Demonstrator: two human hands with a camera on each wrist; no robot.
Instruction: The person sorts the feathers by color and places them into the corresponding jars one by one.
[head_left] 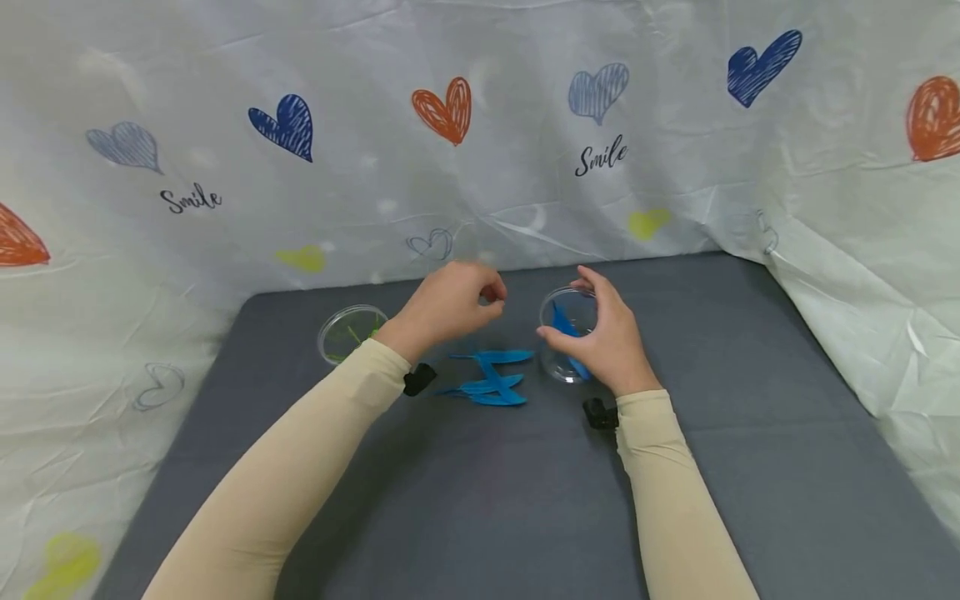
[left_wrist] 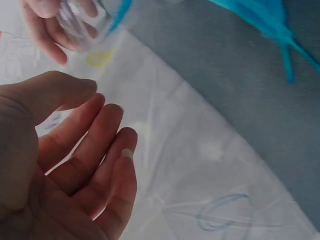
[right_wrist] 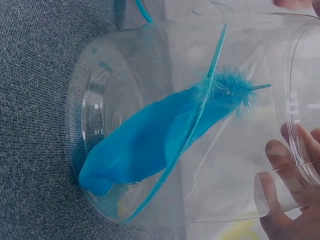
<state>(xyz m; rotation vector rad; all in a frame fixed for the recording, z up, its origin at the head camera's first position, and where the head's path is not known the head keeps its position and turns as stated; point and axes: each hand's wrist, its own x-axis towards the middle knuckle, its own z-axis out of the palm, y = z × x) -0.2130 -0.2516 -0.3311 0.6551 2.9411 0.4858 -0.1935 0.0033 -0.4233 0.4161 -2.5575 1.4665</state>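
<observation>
My right hand [head_left: 611, 346] grips a clear plastic jar [head_left: 553, 364] near its rim, thumb on the near side and fingers on the far side. Inside it lean blue feathers [right_wrist: 145, 142], and its base is close to the cloth in the right wrist view. My left hand [head_left: 453, 304] hovers left of the jar, apart from it. Its fingers are loosely curled with the thumb near the index fingertip, and nothing shows between them in the left wrist view. Several blue feathers [head_left: 498, 387] lie on the table between the forearms.
A second clear jar [head_left: 324, 343] with thin green pieces [head_left: 354, 333] stands at the left, partly behind my left wrist. Grey cloth covers the table [head_left: 480, 517]. A pale sheet [head_left: 510, 183] printed with hearts hangs behind and at the sides.
</observation>
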